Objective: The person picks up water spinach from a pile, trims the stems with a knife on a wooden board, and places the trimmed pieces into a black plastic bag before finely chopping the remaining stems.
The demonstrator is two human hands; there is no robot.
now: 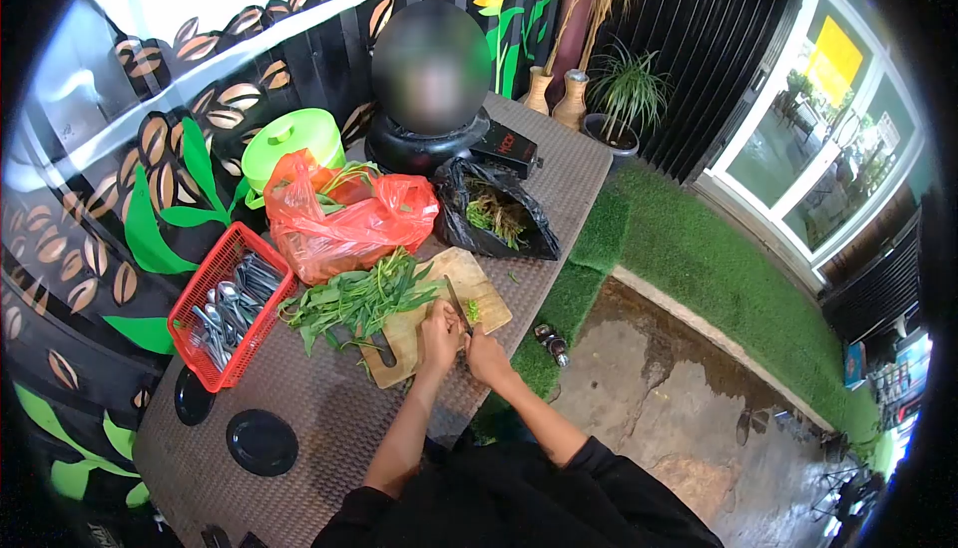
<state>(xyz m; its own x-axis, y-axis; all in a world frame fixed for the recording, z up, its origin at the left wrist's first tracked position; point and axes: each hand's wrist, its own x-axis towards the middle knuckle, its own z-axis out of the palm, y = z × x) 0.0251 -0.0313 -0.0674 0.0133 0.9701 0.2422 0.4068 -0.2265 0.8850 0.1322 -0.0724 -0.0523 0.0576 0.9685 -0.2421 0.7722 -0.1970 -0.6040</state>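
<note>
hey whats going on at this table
A person is cutting leafy green stems on a light wooden cutting board. The left hand presses down on the greens while the right hand holds a dark-bladed knife over them. A small heap of chopped green bits lies by the blade. Behind the board sit an orange plastic bag and a black plastic bag, both holding greens, beside a red plastic basket of metal spoons.

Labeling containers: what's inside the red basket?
The red basket holds a pile of metal cutlery, mostly spoons by the look. Whatever lies under the pile is covered, and the basket's floor can't be seen.
</note>
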